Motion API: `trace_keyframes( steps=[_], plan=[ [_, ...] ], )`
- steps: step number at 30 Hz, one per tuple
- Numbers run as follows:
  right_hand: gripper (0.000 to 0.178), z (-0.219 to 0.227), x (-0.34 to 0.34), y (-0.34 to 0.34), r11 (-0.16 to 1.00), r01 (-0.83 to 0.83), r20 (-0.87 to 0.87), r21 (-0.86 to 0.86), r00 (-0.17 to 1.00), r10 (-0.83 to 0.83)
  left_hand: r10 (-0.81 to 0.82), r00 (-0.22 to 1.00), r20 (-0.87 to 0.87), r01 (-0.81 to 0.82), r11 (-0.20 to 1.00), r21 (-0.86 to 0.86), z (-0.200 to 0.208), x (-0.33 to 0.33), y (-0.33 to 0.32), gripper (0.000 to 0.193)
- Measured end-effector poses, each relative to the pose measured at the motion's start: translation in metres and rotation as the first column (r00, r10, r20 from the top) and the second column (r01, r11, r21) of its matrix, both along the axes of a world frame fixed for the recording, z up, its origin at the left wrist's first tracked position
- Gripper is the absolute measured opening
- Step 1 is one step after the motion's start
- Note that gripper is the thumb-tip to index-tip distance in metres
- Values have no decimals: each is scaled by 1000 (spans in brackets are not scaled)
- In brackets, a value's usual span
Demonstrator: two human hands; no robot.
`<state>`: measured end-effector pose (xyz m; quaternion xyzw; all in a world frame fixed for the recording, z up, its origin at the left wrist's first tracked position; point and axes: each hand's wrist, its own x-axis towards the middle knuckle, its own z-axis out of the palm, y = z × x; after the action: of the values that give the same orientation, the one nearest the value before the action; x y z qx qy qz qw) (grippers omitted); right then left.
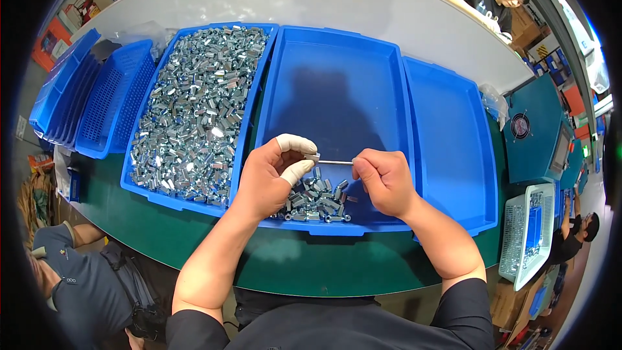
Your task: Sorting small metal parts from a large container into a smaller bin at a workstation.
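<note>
Over the near part of the middle blue tray (382, 225), my two hands meet at a thin metal rod (335, 163). My left hand (275, 172), with white covers on its thumb and forefinger, pinches a small silver metal piece (313, 156) at the rod's left end. My right hand (385, 181) is closed round the rod's other end; what the fist hides of it I cannot see. Below my hands, a small heap of silver hex metal pieces (317, 199) lies in the tray's near left corner. Farther left, many like pieces (201, 104) fill another blue tray (178, 204).
A third blue tray (453, 129) stands at the right. Blue baskets (113, 100) are stacked at the far left. A teal machine (534, 133) and a white basket (518, 236) stand at the right. Other people (486, 0) are beyond the partition and on both sides.
</note>
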<state>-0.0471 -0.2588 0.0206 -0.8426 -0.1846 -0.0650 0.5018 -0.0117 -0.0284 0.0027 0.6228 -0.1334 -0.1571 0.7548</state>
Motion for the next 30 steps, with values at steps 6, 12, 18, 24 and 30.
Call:
trace_keyframes(
  steps=[6, 12, 18, 24, 30],
  plan=[
    [30, 2, -1, 4, 1000, 30, -23, -4, 999, -30, -71, 997, 25, 71, 997, -10, -2, -2, 2, 19],
    [21, 3, -6, 10, 992, 26, 60, -126, 998, -18, -80, 993, 84, 73, 994, 85, 4, -7, -2, 11],
    [20, 5, -8, 9, 985, -15, 108, -174, 994, 34, -231, 966, 120, 212, 966, 148, 11, -7, -7, 5],
    [30, 3, -9, 10, 994, -107, -175, 37, 978, 112, -199, 869, 453, 55, 949, 311, 8, -5, -3, 12],
    [43, -4, -9, 5, 978, 1, -438, 209, 894, 93, -144, 790, 597, -8, 970, 245, 1, -6, -11, 20]
  ],
)
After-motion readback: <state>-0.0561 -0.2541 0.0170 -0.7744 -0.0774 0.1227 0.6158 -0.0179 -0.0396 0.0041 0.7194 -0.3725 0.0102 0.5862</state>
